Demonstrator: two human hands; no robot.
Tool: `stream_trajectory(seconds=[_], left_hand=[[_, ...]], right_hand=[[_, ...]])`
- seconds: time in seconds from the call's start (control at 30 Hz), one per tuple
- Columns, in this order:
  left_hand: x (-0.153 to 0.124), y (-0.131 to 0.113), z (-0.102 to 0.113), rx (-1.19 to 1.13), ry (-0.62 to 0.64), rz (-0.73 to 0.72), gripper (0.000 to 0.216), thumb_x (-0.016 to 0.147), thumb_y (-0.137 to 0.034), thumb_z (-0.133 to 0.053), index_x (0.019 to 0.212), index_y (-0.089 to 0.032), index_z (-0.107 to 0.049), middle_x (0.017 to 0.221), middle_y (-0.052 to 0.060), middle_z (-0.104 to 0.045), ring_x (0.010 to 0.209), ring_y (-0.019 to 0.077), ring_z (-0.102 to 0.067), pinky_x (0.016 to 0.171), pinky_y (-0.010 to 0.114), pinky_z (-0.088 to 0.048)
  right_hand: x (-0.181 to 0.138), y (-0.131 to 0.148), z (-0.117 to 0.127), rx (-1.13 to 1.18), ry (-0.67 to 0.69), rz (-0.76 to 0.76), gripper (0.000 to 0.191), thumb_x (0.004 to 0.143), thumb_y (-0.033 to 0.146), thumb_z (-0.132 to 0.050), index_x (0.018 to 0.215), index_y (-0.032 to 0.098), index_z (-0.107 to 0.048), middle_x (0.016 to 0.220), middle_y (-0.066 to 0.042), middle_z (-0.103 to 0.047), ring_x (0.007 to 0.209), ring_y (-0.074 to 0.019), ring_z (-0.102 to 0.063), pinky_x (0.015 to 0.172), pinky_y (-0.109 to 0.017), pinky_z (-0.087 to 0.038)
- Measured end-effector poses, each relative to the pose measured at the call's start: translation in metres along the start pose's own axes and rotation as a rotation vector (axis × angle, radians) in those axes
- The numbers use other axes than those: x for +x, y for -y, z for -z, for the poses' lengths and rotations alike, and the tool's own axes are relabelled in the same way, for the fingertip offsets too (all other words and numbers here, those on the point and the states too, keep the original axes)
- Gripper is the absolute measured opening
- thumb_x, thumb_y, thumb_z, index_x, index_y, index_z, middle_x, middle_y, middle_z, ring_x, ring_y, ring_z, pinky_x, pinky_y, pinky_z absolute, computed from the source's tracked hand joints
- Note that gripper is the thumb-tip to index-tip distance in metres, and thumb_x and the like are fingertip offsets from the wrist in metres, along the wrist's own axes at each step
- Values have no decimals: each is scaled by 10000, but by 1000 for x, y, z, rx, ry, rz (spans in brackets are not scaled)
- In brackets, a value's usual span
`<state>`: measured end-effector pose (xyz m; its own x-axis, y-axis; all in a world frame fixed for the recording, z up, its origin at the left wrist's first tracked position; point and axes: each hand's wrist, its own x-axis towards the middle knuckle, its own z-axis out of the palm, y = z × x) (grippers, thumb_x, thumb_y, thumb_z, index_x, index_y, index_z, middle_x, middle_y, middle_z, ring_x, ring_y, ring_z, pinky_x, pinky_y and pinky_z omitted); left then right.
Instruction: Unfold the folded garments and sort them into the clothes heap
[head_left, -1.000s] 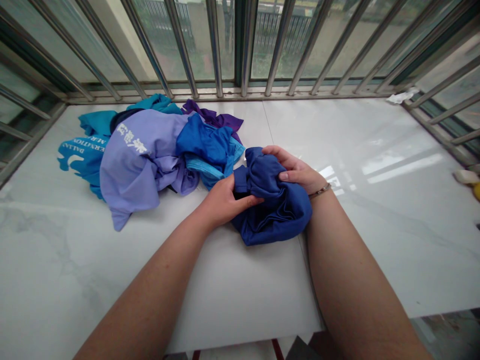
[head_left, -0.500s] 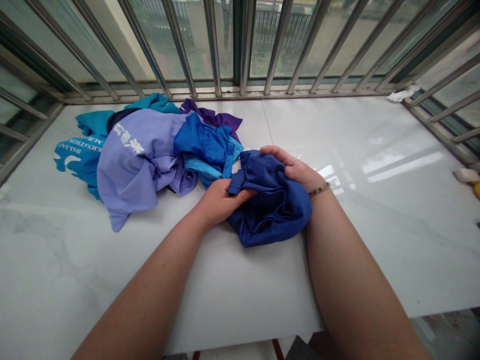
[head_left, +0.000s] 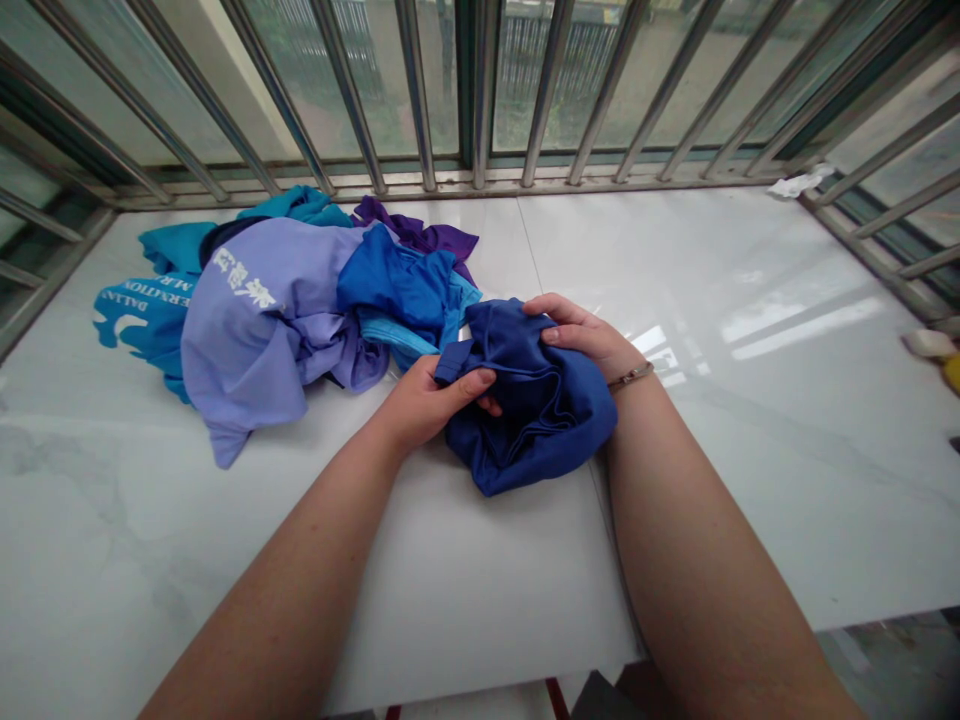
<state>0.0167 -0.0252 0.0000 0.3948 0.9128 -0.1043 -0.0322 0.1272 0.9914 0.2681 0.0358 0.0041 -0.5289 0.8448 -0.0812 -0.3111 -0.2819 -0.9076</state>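
A crumpled dark blue garment (head_left: 536, 410) lies bunched on the white marble ledge (head_left: 750, 400) in the middle of the view. My left hand (head_left: 427, 400) pinches its left edge, thumb on top of the cloth. My right hand (head_left: 581, 335), with a thin bracelet at the wrist, grips the garment's far upper side with curled fingers. Just left of it sits a heap of clothes: a lilac shirt with white lettering (head_left: 255, 320), a bright blue piece (head_left: 397, 285), a teal printed shirt (head_left: 150, 300) and a purple one (head_left: 427, 235).
Slanted steel window bars (head_left: 480, 90) fence the ledge at the back and both sides. A crumpled white scrap (head_left: 799, 185) lies in the far right corner. A pale object (head_left: 930, 345) and something yellow sit at the right edge.
My left hand has shifted its pinch along the garment's left edge and pulled a corner outwards. My right hand's fingers have moved back onto the top of the cloth. The view drifted slightly.
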Motion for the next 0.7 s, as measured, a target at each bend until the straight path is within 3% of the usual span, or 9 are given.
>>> stream_trajectory(seconds=[0.4,0.7], left_hand=[[1,3,3,140,-33,-9,588,910,-763,-775,761,-196,-809,794,62,-829,801,242,-790,803,323,-623],[1,-2,2,262,-32,-8,556,943,-726,-739,759,-205,-798,785,58,-819,791,246,-777,816,326,-614]], right_hand=[[4,-1,3,15,-13,1,210,733,246,-916,895,236,-784,872,18,-819,830,-184,-800,820,-306,-680],[6,-3,4,-35,-56,12,187,731,275,-907,874,235,-794,900,0,-818,863,-201,-791,827,-315,-673]])
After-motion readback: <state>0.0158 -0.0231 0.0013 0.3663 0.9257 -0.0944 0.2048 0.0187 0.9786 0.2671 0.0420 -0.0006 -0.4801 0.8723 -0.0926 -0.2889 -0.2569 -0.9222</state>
